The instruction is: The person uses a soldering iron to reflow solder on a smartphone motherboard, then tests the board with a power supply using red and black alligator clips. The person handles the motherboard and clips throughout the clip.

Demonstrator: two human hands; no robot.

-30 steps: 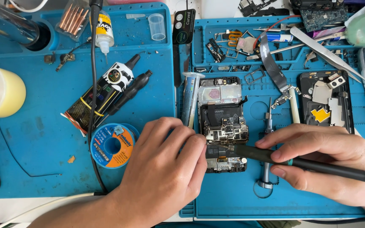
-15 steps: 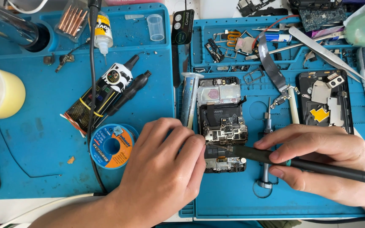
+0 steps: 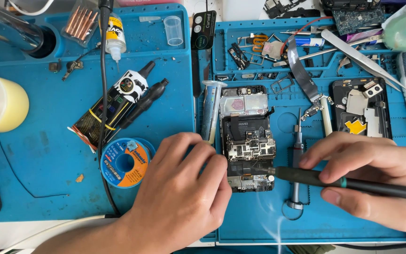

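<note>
While my left hand (image 3: 179,193) lies loosely curled, pinning the opened phone (image 3: 247,136) at mat centre, my right hand (image 3: 367,178) at 3 o'clock grips the soldering iron (image 3: 334,181); soldering underway, next needs steady tip.

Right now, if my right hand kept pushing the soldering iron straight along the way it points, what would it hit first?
The right hand aims the soldering iron leftward; its tip already seems to touch the opened phone's board. Beyond it, the left hand's fingertips, though depth is unclear.
</note>
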